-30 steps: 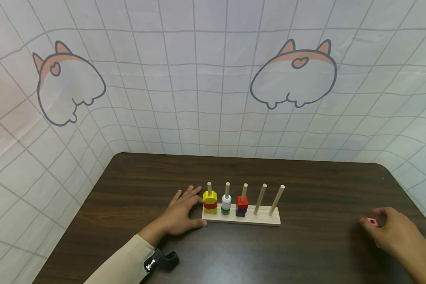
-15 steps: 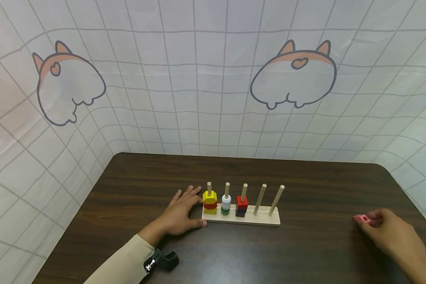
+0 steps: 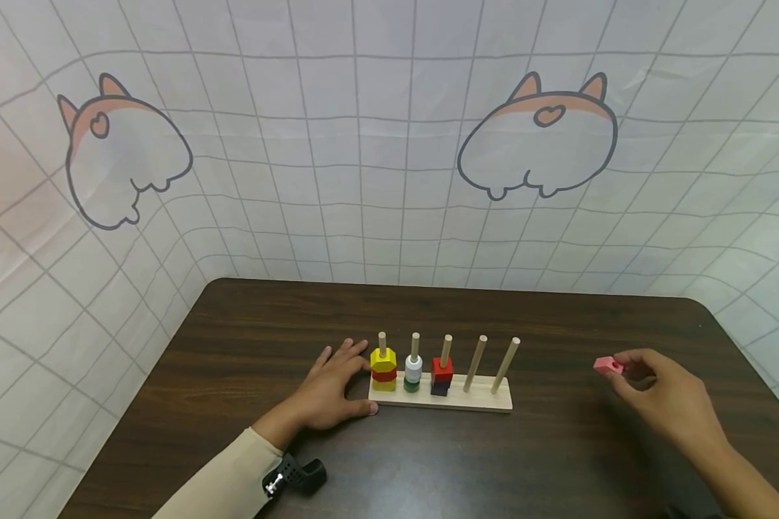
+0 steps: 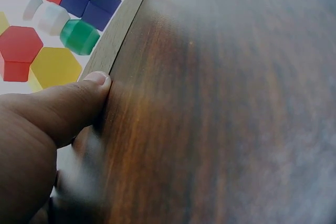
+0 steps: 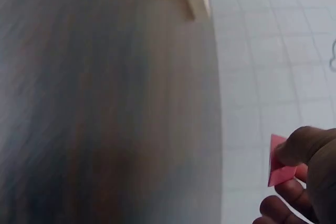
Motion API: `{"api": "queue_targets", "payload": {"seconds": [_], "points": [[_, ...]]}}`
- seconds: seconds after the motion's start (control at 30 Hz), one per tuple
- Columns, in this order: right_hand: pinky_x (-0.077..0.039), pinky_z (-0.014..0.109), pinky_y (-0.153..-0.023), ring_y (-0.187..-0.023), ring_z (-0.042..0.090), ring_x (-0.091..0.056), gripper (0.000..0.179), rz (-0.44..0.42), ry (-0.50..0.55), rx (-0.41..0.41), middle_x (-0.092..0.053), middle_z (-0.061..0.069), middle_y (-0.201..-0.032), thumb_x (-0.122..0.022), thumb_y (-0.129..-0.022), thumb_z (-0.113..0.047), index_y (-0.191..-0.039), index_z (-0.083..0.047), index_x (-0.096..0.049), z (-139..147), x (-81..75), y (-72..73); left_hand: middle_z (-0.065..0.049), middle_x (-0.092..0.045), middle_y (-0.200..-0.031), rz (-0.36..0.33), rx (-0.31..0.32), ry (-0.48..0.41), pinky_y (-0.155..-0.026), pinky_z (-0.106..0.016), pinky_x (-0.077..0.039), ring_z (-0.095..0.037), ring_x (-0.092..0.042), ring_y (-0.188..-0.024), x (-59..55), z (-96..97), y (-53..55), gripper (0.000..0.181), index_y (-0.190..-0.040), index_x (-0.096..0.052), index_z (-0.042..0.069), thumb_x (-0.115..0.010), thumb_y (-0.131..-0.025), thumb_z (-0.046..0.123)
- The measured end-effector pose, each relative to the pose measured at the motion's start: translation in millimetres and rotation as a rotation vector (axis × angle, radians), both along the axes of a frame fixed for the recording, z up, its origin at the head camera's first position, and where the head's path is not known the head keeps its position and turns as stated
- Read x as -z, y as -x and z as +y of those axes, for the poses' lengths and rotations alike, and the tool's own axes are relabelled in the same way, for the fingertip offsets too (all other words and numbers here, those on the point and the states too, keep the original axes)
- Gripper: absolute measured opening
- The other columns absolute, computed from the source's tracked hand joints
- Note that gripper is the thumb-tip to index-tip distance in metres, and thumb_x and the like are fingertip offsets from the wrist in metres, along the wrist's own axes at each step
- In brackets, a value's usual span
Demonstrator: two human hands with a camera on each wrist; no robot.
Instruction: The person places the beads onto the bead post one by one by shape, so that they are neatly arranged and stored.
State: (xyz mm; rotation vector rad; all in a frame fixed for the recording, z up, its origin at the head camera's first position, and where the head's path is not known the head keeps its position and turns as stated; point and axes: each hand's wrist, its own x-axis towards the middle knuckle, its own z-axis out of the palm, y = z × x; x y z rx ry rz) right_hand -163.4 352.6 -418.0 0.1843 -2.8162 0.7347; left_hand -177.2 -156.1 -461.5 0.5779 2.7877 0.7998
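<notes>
A wooden peg board (image 3: 441,401) stands on the table with several upright pegs. Its left peg holds yellow and red hexagonal beads (image 3: 384,369), the second holds white and green round beads (image 3: 412,374), and the third carries red and dark blue cubes (image 3: 442,375). At the board's left end, my left hand (image 3: 327,393) holds it between thumb and index finger; the thumb (image 4: 79,98) presses the front edge in the left wrist view. Off to the right, my right hand (image 3: 669,393) pinches a pink triangular bead (image 5: 281,163) with a hole, above the table.
Two bare pegs (image 3: 477,364) rise from the board's right part. The dark wooden table (image 3: 493,468) reaches back to a white gridded curtain (image 3: 389,144). A black wrist strap (image 3: 295,474) is on the left wrist.
My right hand has carried the pink bead leftward and up from the table's right side, toward the peg board. The left hand and the board stay where they were.
</notes>
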Motion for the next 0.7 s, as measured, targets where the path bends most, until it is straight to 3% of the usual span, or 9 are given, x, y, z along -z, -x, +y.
{"api": "queue_targets", "payload": {"seconds": [0.13,0.2,0.57,0.7], "points": [[-0.051,0.022,-0.063,-0.078,0.012,-0.069,0.030,0.047,0.034,-0.035,-0.073,0.006,-0.099,-0.081,-0.090,-0.025,-0.115,-0.011,-0.070,-17,-12.5,2.7,-0.006,-0.029,-0.166,0.000,0.002,0.001,-0.123,-0.055,0.001,-0.028,-0.011,-0.156,0.2,-0.6,0.4,0.059,-0.133,-0.060,0.017,-0.079,-0.087,0.048],[-0.050,0.018,-0.062,-0.077,0.006,-0.067,0.030,0.064,0.049,-0.050,-0.073,0.005,-0.100,-0.081,-0.090,-0.024,-0.115,-0.012,-0.070,-25,-18.0,3.4,-0.006,-0.029,-0.166,0.003,0.004,0.003,-0.123,-0.055,0.001,-0.028,-0.011,-0.156,0.7,-0.8,0.6,0.059,-0.133,-0.060,0.017,-0.079,-0.087,0.049],[-0.050,0.021,-0.060,-0.076,0.004,-0.064,0.030,0.137,0.103,-0.162,-0.071,0.000,-0.100,-0.082,-0.089,-0.022,-0.115,-0.014,-0.071,-63,-46.2,4.8,-0.006,-0.029,-0.166,0.013,0.007,0.001,-0.123,-0.055,0.000,-0.029,-0.012,-0.156,1.0,-1.0,1.1,0.059,-0.133,-0.060,0.017,-0.079,-0.087,0.049],[-0.049,0.023,-0.058,-0.074,0.006,-0.063,0.031,0.181,0.089,-0.202,-0.070,0.001,-0.099,-0.084,-0.087,-0.014,-0.115,-0.012,-0.070,-74,-55.1,4.8,-0.007,-0.030,-0.166,0.019,0.010,-0.001,-0.123,-0.056,0.000,-0.030,-0.013,-0.156,0.8,-0.4,0.9,0.057,-0.132,-0.061,0.019,-0.080,-0.087,0.048]]}}
